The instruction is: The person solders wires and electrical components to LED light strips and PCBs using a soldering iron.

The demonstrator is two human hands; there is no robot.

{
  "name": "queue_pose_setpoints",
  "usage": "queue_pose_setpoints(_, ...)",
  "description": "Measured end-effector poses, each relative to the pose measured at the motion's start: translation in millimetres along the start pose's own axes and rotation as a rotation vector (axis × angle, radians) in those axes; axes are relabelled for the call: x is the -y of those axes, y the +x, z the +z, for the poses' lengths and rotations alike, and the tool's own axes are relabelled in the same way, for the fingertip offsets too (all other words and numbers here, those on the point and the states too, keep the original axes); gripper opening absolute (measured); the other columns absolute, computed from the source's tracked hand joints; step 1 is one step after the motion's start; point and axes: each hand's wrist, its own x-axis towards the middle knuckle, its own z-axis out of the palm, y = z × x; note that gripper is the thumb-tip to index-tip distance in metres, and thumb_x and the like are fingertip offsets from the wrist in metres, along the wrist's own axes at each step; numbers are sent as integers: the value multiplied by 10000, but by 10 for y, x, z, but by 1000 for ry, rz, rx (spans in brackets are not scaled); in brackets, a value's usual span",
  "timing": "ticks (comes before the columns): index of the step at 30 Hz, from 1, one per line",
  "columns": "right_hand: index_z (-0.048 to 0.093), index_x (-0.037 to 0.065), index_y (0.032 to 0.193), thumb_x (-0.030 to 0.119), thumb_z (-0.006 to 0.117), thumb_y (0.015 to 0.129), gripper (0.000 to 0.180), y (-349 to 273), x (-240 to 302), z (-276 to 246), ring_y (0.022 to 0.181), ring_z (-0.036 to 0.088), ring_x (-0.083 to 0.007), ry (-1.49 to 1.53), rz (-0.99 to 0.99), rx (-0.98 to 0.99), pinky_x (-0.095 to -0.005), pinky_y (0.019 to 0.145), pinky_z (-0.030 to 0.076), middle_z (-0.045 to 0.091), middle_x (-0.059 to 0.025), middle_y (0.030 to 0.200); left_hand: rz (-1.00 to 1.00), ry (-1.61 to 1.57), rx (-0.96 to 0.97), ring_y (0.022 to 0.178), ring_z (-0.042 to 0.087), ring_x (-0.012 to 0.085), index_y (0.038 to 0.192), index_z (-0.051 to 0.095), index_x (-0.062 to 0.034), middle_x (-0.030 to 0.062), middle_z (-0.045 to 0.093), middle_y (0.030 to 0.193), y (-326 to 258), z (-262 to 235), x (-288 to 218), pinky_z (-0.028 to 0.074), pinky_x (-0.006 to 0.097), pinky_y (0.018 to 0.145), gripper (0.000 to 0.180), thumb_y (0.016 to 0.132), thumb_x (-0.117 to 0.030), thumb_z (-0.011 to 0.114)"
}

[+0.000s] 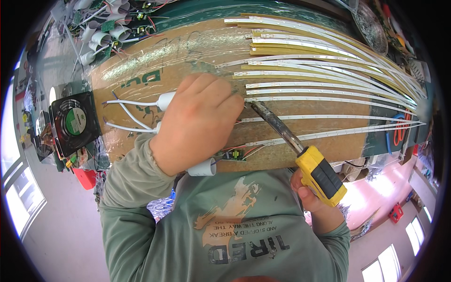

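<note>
My left hand (199, 120) is closed over the cardboard, its fingers pinched together near the end of one white LED strip (305, 99). Whatever lies between those fingertips is hidden. In my right hand (310, 193) is a soldering iron (322, 175) with a yellow and black handle. Its dark metal shaft slants up and left, and its tip is by that strip's end, close to my left fingers. A white plastic housing (165, 101) with a white cable sticks out beyond my left hand. Another white housing (203, 168) lies below the hand, beside a small green circuit board (232, 154).
Several LED strips (305, 41) fan across the cardboard (136, 61), bunched together at the right. At the left stands a black fan (75, 120). White housings with boards (101, 37) pile up at the back left. Orange-handled scissors (399, 131) lie at the right.
</note>
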Motion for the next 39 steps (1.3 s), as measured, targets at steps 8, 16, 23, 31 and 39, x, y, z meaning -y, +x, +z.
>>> queue_pose_setpoints(8,650,56,883,272,727,904,231,-39,-41,10,634,609,-206,303,-32,-81,-324,563,468,615,-50,737,-2,-12,21,831,594,294,957,686,-58,77,577,855,5,-8,-4,486,401,755,266,697,-6,706)
queue_pose_setpoints(16,648,53,854,310,727,923,278,-38,-10,-10,634,607,-200,198,-62,-101,-316,559,461,618,-52,746,-4,-5,20,818,587,292,946,684,-57,80,566,848,15,-7,-18,480,400,739,249,705,1,707)
queue_pose_setpoints(23,648,63,843,312,721,922,271,-67,-58,-42,630,606,-204,182,-32,-76,-322,553,459,614,-41,724,-11,-3,20,821,587,290,941,682,-56,80,566,849,19,-13,-22,481,394,739,247,703,3,714)
queue_pose_setpoints(31,654,76,867,285,725,901,224,-23,1,-20,630,609,-204,104,-60,-81,-321,553,467,619,-34,726,-16,-7,32,830,590,292,948,683,-55,80,568,857,26,-36,-31,487,396,747,267,689,-2,721)
queue_pose_setpoints(39,663,77,888,299,719,911,230,-74,-69,-23,640,612,-203,51,-35,-70,-316,557,468,616,-30,741,-15,-5,36,835,589,293,953,683,-55,81,571,865,16,-31,-27,486,397,751,274,687,-5,726)
